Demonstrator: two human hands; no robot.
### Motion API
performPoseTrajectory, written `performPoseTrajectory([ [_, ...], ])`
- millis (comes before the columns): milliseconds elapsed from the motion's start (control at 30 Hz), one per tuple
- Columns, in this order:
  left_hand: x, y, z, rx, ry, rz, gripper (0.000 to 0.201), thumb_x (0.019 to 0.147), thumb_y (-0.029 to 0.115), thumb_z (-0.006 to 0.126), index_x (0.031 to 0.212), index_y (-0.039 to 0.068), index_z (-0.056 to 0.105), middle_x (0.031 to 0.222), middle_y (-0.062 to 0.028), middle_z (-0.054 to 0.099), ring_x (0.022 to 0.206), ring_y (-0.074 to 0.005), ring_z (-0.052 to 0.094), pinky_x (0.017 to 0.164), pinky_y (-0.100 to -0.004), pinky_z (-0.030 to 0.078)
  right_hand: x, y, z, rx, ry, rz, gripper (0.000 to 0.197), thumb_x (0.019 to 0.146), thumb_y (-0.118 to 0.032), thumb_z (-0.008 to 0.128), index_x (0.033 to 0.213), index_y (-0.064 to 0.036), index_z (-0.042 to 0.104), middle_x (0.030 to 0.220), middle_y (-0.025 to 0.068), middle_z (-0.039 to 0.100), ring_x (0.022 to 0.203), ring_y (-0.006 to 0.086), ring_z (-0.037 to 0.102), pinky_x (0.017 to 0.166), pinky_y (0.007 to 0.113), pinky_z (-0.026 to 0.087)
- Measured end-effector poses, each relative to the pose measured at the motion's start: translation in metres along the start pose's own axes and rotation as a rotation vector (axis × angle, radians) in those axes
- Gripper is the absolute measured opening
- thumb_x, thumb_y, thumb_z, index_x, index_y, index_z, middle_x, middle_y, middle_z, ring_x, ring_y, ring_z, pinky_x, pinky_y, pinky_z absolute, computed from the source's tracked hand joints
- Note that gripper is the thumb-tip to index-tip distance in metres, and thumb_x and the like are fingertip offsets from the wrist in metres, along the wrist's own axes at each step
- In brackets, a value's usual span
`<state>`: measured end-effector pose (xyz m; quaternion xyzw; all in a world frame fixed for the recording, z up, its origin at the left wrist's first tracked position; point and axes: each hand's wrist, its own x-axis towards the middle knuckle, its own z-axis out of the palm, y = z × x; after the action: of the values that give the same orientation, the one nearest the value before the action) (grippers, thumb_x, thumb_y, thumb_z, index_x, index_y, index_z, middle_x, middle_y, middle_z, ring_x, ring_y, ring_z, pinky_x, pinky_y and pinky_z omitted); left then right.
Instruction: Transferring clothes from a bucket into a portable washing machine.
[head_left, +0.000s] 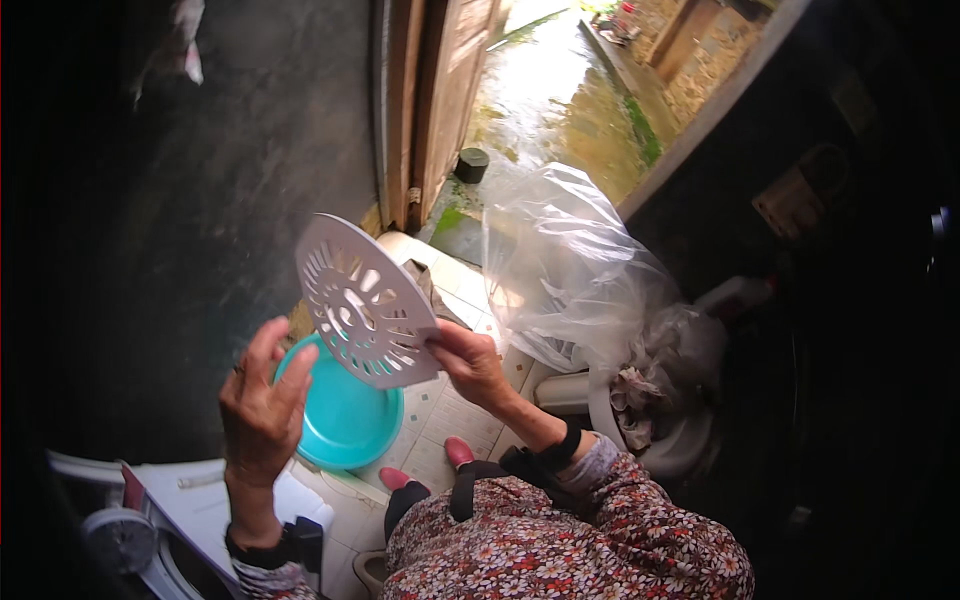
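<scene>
Head view, from where I stand: the right hand (472,368) has its grip clamped on the near right edge of a pale, slotted disc (385,280), thumb and fingers pinching the rim. The disc is held up in the air, tilted, its rings of cut-outs letting the light through. Just left of it the left hand (265,405) is raised, its grip apart, thumb and fingers spread near the disc's lower left side.

Below them a turquoise basin (350,420) sits on the tiled floor (430,425), partly hidden by the disc. Nearer are two reddish shoes (458,451) and the person's flowered top (560,540). At near left stands a white panel (190,500), its kind hard to make out.

To the right, a big clear plastic bag (580,250) billows above a white bin (600,412) with crumpled stuff in it. Farther off, a wooden door (455,90) stands open beside a dark wall (290,120), and wet, mossy ground (540,80) shines outside.
</scene>
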<state>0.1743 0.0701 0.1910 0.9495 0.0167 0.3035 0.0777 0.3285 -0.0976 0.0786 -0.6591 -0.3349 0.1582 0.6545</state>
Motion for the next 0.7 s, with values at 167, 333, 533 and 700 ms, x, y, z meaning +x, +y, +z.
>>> performPoseTrajectory([
  [167,-0.049,0.009,0.046,-0.243,-0.141,-0.266,0.029,0.062,-0.004,0.061,0.089,0.004,0.056,0.099,-0.0143,0.051,0.077,-0.0271,0.054,0.062,-0.0349,0.046,-0.045,0.006,-0.111,0.319,0.407,0.239,0.021,0.081,-0.005,0.048,0.100,-0.0020,0.054,0.085,0.0062,0.060,0.074,0.0108,0.055,0.065,0.021,0.045],
  [333,-0.114,0.001,0.061,-0.272,-0.232,-0.493,0.021,0.067,-0.003,0.057,0.087,0.002,0.055,0.093,-0.0149,0.052,0.081,-0.0290,0.054,0.064,-0.0343,0.044,-0.118,-0.020,-0.221,0.427,1.113,-0.106,0.027,0.079,-0.006,0.048,0.106,-0.0042,0.048,0.092,0.0102,0.057,0.078,0.0180,0.056,0.064,0.029,0.048],
  [533,-0.201,-0.027,0.084,-0.133,-0.440,-0.498,0.026,0.075,0.014,0.056,0.097,0.001,0.056,0.095,-0.0163,0.057,0.084,-0.0304,0.055,0.073,-0.0351,0.044,-0.165,-0.012,-0.268,0.266,1.505,-0.265,0.026,0.079,-0.011,0.050,0.105,-0.0067,0.047,0.096,0.0065,0.055,0.079,0.0160,0.055,0.057,0.025,0.046],
  [700,-0.175,-0.013,0.089,-0.210,-0.392,-0.541,0.016,0.072,0.011,0.057,0.085,0.002,0.058,0.087,-0.0180,0.057,0.076,-0.0357,0.054,0.065,-0.0385,0.045,-0.205,0.064,-0.308,0.411,1.684,0.140,0.028,0.074,-0.008,0.051,0.102,-0.0083,0.047,0.090,0.0069,0.055,0.073,0.0211,0.055,0.053,0.030,0.046],
])
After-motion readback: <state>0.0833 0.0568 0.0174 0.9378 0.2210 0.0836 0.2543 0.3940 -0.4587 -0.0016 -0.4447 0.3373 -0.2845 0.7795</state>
